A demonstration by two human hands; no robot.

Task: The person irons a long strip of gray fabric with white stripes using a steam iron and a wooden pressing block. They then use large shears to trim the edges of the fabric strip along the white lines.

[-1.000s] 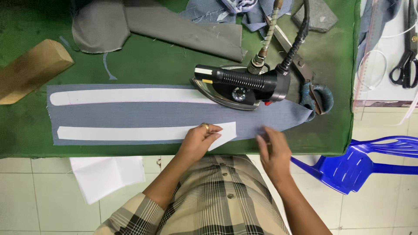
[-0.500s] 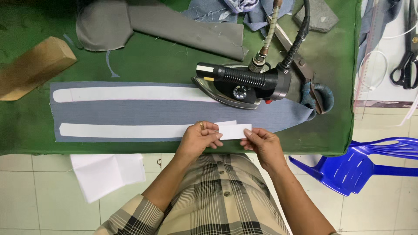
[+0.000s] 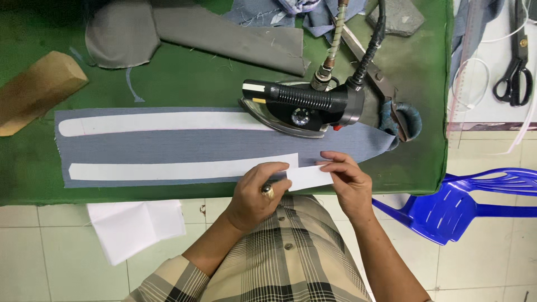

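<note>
Green felt covers the pressing table (image 3: 184, 84), and a long grey fabric panel (image 3: 184, 146) lies flat along its near edge, above a white tiled floor. Taking the steam iron (image 3: 302, 107) as landmark: it rests on the panel's upper right part, its hoses running up and away. One white interfacing strip (image 3: 162, 123) extends left from the iron's nose; a second strip (image 3: 179, 169) lies below and left of the iron, parallel to the first. A small white piece (image 3: 309, 177) sits directly below the iron at the second strip's right end, overlapping the table edge.

Left hand (image 3: 258, 193): fingers curled, thumb and forefinger closed on the left end of the small white piece; a ring shows on one finger. Right hand (image 3: 348, 182): fingers pinched together on the piece's right end, wrist angled in from the lower right. Both forearms converge from the body.

For good work, it seems best to keep the piece taut between the pinches, square its edge to the second strip, and keep fingers clear of the iron's soleplate.

Far left of the iron lies a wooden block (image 3: 36, 89); far right, black scissors (image 3: 517, 70); below right, a blue plastic chair (image 3: 470, 204)
</note>
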